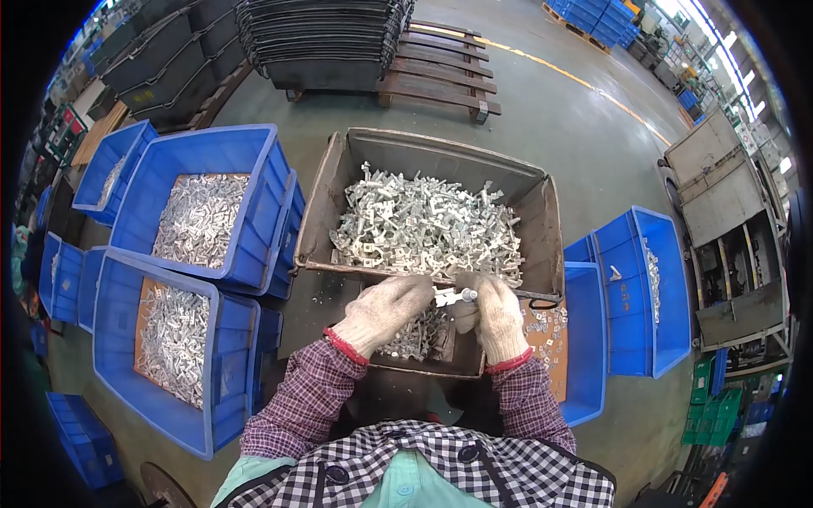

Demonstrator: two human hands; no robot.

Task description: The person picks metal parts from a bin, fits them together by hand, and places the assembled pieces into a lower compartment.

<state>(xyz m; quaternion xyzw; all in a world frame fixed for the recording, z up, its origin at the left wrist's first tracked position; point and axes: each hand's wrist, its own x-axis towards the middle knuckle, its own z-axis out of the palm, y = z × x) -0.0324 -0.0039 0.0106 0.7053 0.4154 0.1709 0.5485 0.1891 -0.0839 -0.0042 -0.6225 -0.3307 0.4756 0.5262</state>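
My left hand [385,311], in a white knitted work glove with a red cuff, has its fingers closed at the left end of a small silvery metal part [454,296]. My right hand [496,317], gloved alike, pinches that part's right end. Both hands are over the near rim of a large worn grey bin [339,182], heaped with many similar metal pieces [428,224]. Beneath the hands a lower container [432,367] holds more metal pieces [412,339], partly hidden by the gloves. The fingertips' exact hold is hard to see.
Blue bins [271,161] with metal pieces stand stacked on the left, another blue bin [229,364] nearer. On the right are a blue bin [589,339] with scattered small pieces and a further blue bin [673,292]. Behind are a wooden pallet [440,72] and stacked dark crates [326,51].
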